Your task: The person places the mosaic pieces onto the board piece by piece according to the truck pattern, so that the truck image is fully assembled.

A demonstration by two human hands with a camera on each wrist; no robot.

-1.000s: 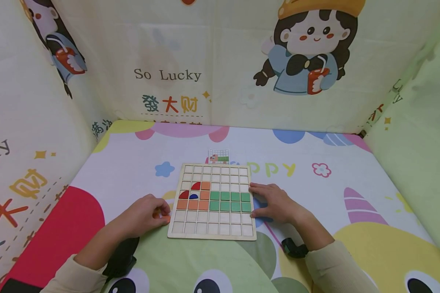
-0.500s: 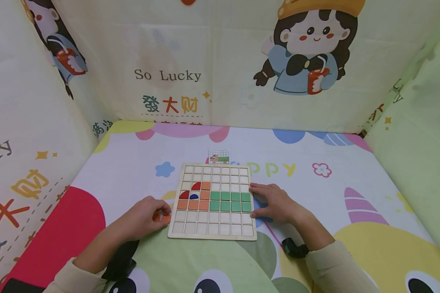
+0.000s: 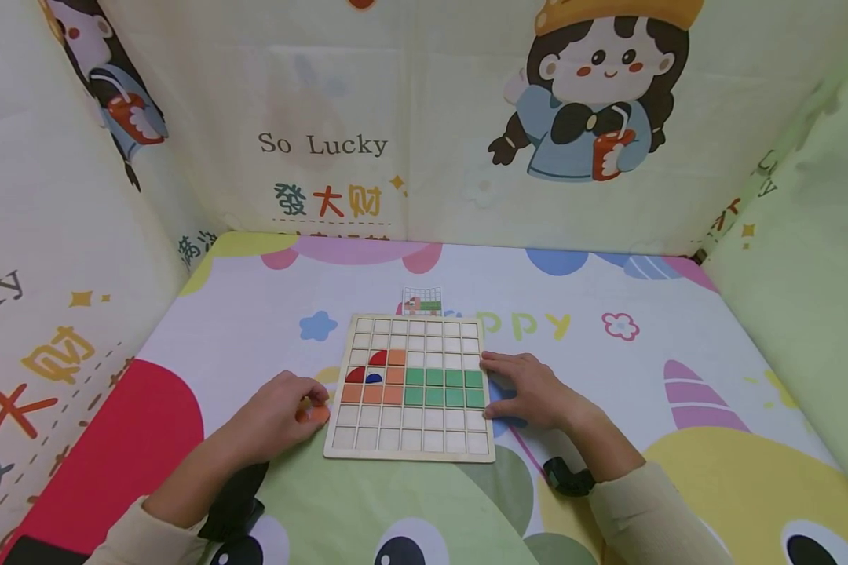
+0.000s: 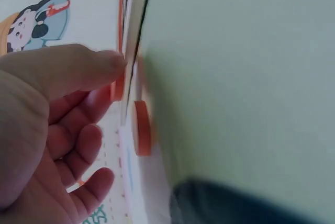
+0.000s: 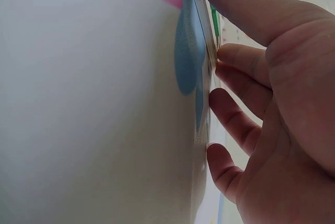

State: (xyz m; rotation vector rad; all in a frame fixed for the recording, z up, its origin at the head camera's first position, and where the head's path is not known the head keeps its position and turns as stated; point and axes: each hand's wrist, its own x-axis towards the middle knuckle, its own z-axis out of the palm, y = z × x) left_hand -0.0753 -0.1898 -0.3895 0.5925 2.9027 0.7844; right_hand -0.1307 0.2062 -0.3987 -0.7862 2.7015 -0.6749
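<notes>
A square wooden grid board (image 3: 408,453) lies flat on the printed cloth. Red, orange, green and blue pieces fill some of its cells. At its left edge, my left hand (image 3: 280,416) pinches an orange piece (image 4: 116,91) between thumb and bent index finger, close to the rim. A second orange piece (image 4: 141,129) lies on the cloth beside that hand. My right hand (image 3: 533,390) rests along the board's right edge with fingers extended, thumb and fingertips at the rim. In the right wrist view, its thumb and fingers are spread along the board's side.
Just beyond the board's far edge is a small card (image 3: 422,301) printed with a coloured grid pattern. Light printed fabric walls (image 3: 438,102) enclose the table on the left, back and right. The cloth (image 3: 353,518) carries large cartoon prints.
The orange piece at my left fingertips is turned so that more of its face shows. The left hand has shifted only slightly; my right hand and the board have stayed put.
</notes>
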